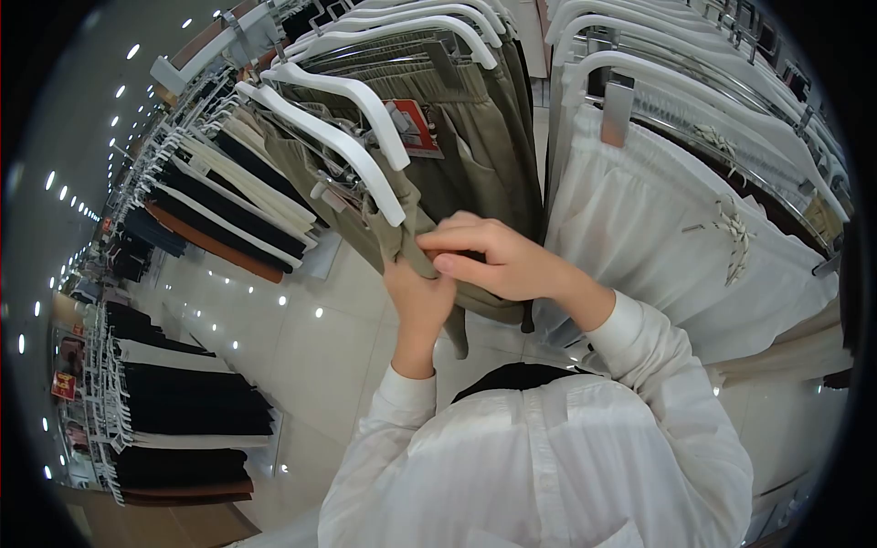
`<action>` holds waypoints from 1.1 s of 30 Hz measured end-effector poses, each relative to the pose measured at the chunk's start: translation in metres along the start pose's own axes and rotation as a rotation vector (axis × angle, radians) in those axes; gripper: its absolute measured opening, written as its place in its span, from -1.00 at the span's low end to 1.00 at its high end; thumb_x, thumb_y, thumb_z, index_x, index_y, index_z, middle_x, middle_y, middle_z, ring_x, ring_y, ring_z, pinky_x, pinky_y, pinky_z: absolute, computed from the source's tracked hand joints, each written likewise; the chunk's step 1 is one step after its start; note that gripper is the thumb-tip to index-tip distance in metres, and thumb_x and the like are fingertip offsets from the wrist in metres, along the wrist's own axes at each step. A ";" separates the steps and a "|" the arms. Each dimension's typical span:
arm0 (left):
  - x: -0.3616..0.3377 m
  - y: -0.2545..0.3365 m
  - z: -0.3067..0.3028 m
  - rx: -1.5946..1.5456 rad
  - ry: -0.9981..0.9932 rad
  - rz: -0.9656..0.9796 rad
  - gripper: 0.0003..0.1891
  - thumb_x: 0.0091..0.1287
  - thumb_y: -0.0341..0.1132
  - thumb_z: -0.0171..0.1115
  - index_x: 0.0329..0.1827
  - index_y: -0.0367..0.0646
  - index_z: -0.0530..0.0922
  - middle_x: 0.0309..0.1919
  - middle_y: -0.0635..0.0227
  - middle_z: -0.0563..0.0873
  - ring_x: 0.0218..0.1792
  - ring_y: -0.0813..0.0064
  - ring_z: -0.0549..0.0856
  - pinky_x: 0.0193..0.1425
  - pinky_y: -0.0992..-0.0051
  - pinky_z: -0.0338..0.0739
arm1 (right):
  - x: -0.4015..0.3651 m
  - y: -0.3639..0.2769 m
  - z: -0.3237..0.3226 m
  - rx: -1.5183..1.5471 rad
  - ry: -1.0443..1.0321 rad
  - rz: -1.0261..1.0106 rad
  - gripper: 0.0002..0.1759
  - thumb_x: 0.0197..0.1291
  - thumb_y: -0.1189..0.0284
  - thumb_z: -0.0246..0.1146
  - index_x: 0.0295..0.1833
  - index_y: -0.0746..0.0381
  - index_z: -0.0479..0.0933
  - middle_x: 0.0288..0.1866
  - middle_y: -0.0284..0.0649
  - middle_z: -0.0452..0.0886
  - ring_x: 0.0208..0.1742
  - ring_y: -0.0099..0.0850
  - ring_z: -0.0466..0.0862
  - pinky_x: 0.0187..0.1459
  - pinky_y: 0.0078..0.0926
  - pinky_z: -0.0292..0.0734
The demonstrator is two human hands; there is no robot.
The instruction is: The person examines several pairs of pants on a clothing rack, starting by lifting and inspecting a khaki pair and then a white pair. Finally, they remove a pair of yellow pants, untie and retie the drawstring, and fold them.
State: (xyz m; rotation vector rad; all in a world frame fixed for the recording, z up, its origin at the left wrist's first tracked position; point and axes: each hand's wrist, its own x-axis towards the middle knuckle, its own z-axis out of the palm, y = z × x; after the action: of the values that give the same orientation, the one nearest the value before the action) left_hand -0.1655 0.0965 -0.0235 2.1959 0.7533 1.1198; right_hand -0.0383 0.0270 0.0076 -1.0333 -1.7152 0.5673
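Olive green trousers (292,160) hang from a white hanger (343,146) at the front of the rack. My left hand (418,290) is closed on the edge of this olive cloth, below the hanger's end. Against it from the right comes my right hand (498,260), its thumb and fingers pinched at the same fold of cloth. More olive trousers (484,137) hang just behind, with a red and white tag (416,128) at the waist. The fingertips of my left hand are partly hidden by the fabric.
White gathered garments (630,219) hang on white hangers to the right, held by metal clips. At the left stand racks of dark, cream and brown trousers (215,237) and a lower rack of black ones (183,397). Shiny floor tiles (320,356) show between them.
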 end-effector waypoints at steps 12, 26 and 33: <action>-0.017 -0.015 -0.018 0.031 0.300 0.235 -0.65 0.15 -0.56 -0.02 0.02 -0.47 0.43 -0.14 0.00 0.61 -0.08 0.22 0.60 0.06 0.48 0.35 | 0.019 0.078 -0.042 -0.292 0.733 0.019 -0.32 0.05 0.36 0.24 0.26 0.36 0.16 0.09 0.04 0.37 0.14 -0.15 0.37 0.16 -0.38 0.24; -0.008 -0.002 0.003 -0.086 0.385 0.176 -0.65 0.19 -0.47 0.08 0.05 -0.41 0.40 -0.12 0.06 0.58 -0.11 0.23 0.57 0.02 0.44 0.38 | 0.007 0.031 0.013 0.469 -0.046 0.017 -0.55 0.38 0.24 -0.18 -0.05 0.42 0.42 -0.26 -0.26 0.57 -0.22 -0.52 0.47 -0.06 -0.54 0.36; -0.006 -0.009 0.002 0.006 0.267 0.094 -0.64 0.21 -0.51 0.01 0.08 -0.46 0.38 -0.12 0.01 0.60 -0.08 0.22 0.60 0.06 0.47 0.37 | 0.036 0.023 -0.026 -0.190 0.664 -0.180 -0.79 0.14 0.55 0.02 -0.18 0.38 0.51 -0.32 -0.05 0.59 -0.25 -0.25 0.61 -0.19 -0.46 0.47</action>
State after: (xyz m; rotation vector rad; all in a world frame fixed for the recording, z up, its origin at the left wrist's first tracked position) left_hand -0.1689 0.0979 -0.0342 2.1296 0.7702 1.4802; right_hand -0.0102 0.0667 0.0183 -1.0350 -1.2572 -0.0661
